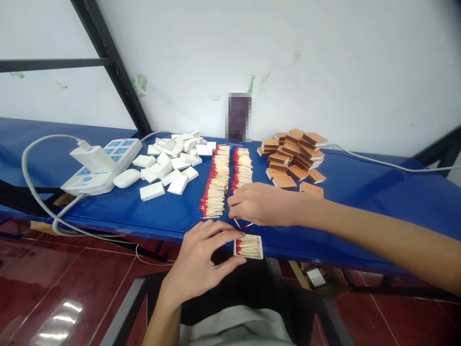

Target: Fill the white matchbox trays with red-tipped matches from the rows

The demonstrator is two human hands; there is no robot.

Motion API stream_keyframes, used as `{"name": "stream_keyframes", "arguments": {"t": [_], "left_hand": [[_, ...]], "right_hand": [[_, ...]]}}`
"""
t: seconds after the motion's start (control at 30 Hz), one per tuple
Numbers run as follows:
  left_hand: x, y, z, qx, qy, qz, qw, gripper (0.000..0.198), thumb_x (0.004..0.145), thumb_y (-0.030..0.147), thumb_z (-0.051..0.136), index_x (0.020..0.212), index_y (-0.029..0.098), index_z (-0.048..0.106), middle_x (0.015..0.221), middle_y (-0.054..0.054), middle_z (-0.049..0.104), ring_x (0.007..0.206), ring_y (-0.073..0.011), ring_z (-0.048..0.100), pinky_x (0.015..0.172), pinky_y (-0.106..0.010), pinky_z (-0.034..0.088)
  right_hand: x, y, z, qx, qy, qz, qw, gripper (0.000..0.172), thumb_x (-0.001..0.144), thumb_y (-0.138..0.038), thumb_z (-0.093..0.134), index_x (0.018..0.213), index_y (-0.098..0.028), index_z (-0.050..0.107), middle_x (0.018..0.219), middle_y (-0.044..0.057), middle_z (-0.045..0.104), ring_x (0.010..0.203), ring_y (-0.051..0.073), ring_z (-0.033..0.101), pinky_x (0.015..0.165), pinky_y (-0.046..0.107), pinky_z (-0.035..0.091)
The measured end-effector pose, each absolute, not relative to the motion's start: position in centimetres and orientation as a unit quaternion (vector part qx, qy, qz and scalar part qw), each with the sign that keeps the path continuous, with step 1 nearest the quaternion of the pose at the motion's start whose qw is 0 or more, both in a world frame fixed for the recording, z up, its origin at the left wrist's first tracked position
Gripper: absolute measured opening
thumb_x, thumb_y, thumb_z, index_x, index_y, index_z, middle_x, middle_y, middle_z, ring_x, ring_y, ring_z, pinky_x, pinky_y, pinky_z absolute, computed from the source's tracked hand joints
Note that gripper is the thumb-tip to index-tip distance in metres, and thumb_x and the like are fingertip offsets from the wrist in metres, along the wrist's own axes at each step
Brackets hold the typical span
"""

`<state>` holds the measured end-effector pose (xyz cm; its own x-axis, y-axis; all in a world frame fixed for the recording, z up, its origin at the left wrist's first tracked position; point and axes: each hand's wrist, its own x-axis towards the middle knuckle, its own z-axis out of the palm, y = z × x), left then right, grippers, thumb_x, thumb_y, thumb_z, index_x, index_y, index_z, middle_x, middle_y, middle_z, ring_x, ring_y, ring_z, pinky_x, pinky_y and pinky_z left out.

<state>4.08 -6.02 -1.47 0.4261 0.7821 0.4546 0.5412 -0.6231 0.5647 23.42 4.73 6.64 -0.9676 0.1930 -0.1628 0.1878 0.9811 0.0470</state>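
My left hand (205, 259) grips a small white matchbox tray (261, 247) between thumb and fingers at the table's front edge. Inside the tray lie several red-headed matches (248, 246). My right hand (255, 204) is just beyond the tray, palm down with fingertips pinched together. A matchstick (236, 222) pokes out below those fingertips; another match (249, 224) lies on the table beside it. Left of my right hand runs a long row of matches (218, 185), red heads to the left. The shorter row of matches (243, 166) is partly hidden behind that hand.
White inner trays (169, 163) are heaped at left, orange-brown matchbox sleeves (295, 154) at right. A power strip (120, 154) with a plugged-in charger (93, 161), a white mouse (126, 178) and a cable (27, 163) occupy the left. A blurred dark object (238, 117) stands against the wall.
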Motion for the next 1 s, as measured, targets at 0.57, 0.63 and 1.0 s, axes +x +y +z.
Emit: {"name": "stream_keyframes", "arguments": {"t": [0.57, 0.63, 1.0], "left_hand": [[4.2, -6.0, -1.3, 0.827, 0.397, 0.362, 0.168, 0.025, 0.088, 0.032, 0.077, 0.111, 0.027, 0.069, 0.109, 0.000, 0.074, 0.094, -0.0204, 0.068, 0.085, -0.036, 0.048], [4.1, -6.1, -1.3, 0.827, 0.394, 0.363, 0.171, 0.027, 0.087, 0.032, 0.078, 0.111, 0.027, 0.069, 0.109, 0.000, 0.075, 0.095, -0.0209, 0.068, 0.086, -0.036, 0.048], [4.0, -6.0, -1.2, 0.830, 0.386, 0.364, 0.172, 0.030, 0.086, 0.033, 0.079, 0.113, 0.028, 0.068, 0.106, 0.002, 0.075, 0.090, -0.0193, 0.068, 0.084, -0.037, 0.048]], "right_hand": [[24.8, 4.3, 6.0, 0.149, 0.988, 0.009, 0.048, 0.020, 0.104, -0.021, 0.047, 0.105, -0.015, 0.066, 0.076, 0.003, 0.068, 0.061, 0.013, 0.047, 0.074, 0.033, 0.030], [23.9, 4.3, 5.8, 0.153, 0.985, -0.047, 0.059, 0.020, 0.103, -0.020, 0.047, 0.099, -0.015, 0.066, 0.071, 0.002, 0.064, 0.057, 0.012, 0.042, 0.065, 0.030, 0.028], [26.5, 2.9, 6.3, 0.322, 0.941, -0.104, 0.000, 0.017, 0.101, -0.023, 0.048, 0.097, -0.015, 0.062, 0.073, 0.003, 0.064, 0.061, 0.014, 0.051, 0.057, 0.026, 0.028]]}}
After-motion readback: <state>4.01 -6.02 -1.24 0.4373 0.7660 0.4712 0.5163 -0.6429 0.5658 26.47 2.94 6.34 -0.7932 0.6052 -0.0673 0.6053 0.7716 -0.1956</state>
